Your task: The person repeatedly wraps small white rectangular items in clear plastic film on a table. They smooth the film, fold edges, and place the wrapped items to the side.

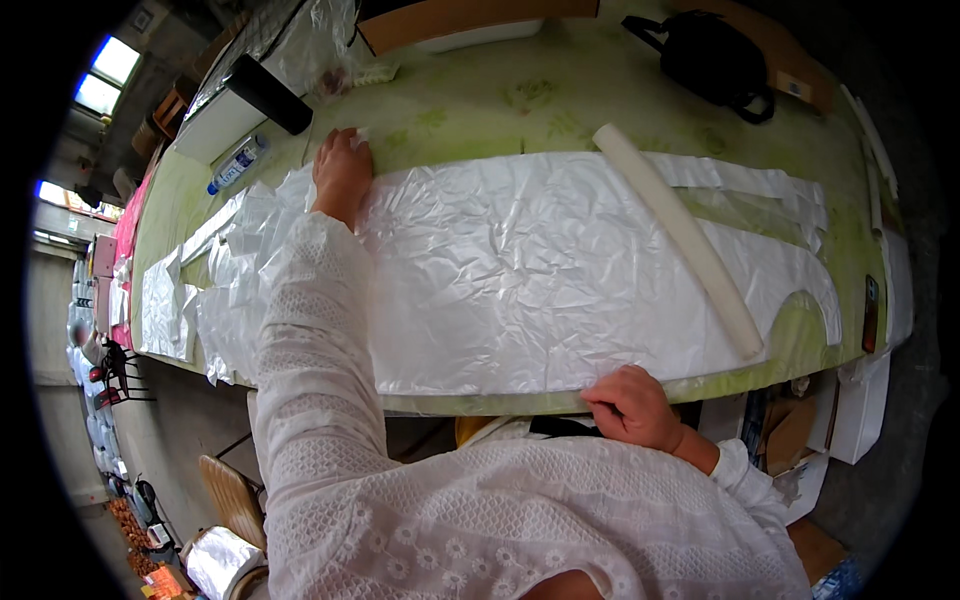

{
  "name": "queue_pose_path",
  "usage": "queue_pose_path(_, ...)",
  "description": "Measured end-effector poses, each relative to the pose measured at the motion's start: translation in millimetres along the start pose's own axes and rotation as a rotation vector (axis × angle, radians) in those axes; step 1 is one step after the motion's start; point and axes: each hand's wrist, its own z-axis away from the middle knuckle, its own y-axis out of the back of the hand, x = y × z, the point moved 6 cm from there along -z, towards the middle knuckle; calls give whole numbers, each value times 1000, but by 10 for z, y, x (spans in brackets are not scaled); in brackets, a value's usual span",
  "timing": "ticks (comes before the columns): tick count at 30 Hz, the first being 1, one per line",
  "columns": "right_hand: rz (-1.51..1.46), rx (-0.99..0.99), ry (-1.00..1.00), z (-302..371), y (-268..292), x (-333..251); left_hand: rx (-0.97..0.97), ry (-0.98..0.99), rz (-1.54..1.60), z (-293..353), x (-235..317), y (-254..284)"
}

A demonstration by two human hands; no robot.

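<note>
A large crinkled sheet of white plastic film [520, 270] lies spread across a green patterned table [520, 100]. My left hand [342, 172] rests flat on the sheet's far left corner, fingers apart. At the near table edge, my right hand [632, 405] pinches the sheet's front edge between its fingers. A long white roll [680, 235] lies slantwise on the right part of the sheet. More loose plastic pieces [225, 270] are piled at the left.
A plastic water bottle [237, 163], a black rectangular object [270, 95] and a white box lie at the far left. A black bag [715, 60] and a cardboard box [470, 18] sit at the back. Cardboard boxes [795, 430] stand on the floor to the right.
</note>
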Motion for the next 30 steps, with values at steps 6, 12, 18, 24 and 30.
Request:
queue_pose_path(6,464,303,3,-35,650,-83,105,-39,-77,49,292,164)
queue_pose_path(12,667,217,-492,200,1314,277,21,-573,506,712,1534,220)
queue_pose_path(18,326,2,-578,379,719,-51,-268,-910,692,2283,3138,376)
queue_pose_path(24,143,182,-530,668,800,-74,-342,-918,384,2990,3401,229)
queue_pose_path(30,203,378,-531,854,1128,328,-421,-995,499,3047,3759,454)
